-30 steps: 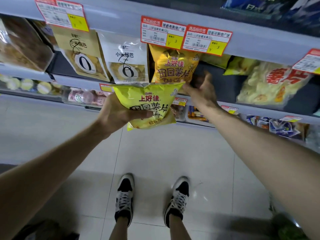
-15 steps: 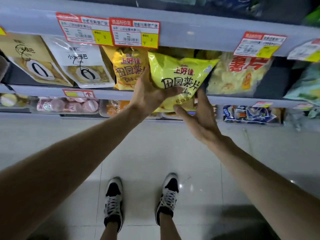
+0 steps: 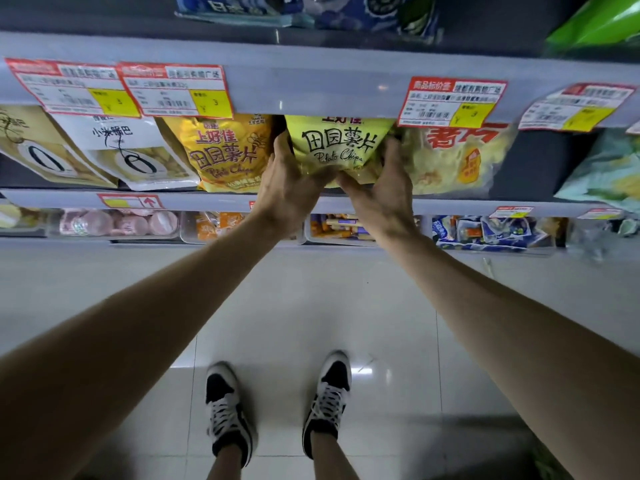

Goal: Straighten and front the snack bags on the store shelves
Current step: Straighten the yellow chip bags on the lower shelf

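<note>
A pale, glossy tiled floor (image 3: 311, 299) fills the near half of the view, with thin dark grout lines running toward the far side and a few soft bright glints on the tiles. Along the far side stands grey store shelving: the upper shelf lip (image 3: 311, 88) spans the full width and carries red-and-yellow price tags (image 3: 173, 90) at left and right, and a lower shelf lip (image 3: 214, 199) runs beneath it. The light is dim and cool, and the shelf recesses lie in shadow.
</note>
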Demonstrator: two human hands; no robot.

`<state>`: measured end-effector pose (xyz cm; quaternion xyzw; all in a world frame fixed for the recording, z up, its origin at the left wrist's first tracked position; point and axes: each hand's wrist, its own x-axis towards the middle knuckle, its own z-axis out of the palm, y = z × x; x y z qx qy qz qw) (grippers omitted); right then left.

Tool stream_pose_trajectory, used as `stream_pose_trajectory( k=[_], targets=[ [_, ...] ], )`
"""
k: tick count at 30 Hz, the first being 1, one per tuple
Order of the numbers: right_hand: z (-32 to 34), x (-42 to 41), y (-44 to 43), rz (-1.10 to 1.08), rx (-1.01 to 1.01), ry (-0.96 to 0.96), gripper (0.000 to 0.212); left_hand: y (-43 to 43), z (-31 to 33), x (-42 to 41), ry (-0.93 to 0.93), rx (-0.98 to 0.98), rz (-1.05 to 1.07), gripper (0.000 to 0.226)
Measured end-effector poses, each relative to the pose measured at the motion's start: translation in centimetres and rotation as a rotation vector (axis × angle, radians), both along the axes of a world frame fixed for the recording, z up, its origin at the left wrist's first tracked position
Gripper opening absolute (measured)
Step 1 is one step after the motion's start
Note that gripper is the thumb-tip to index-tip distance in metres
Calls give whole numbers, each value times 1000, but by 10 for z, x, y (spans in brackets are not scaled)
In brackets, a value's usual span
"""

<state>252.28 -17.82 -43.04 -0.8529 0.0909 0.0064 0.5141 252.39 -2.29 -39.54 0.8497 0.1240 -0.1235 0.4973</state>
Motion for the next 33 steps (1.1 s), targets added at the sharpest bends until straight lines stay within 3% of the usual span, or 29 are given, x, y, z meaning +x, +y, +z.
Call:
stream_pose_trajectory(
  k=[5,11,14,19,24,27,31,33],
  targets=[
    [-11,5,-3,52,-62,41,64,1,-9,-8,41,18,-78,92],
    [-18,-12,-10,71,-81,110,68,4,-18,-21,154,103,-193,84],
    [-16,-17,-5,69,-83,121,64,11,-23,-23,174,139,-237,90],
    [-10,-10,6,33,-123,169,73,14,-14,-16,243,-55,-156,117],
    [-1,-7,7,45,-116,301,91,24,-15,-16,278,-76,-221,87],
    [4,-5,4,49,-115,382,84,31,-15,-20,312,-41,-255,83],
    [14,-7,-2,73,-181,356,98,42,-8,-27,223,171,-343,72],
    [19,-12,-7,92,-240,360,89,44,-1,-31,189,245,-379,63]
  ],
)
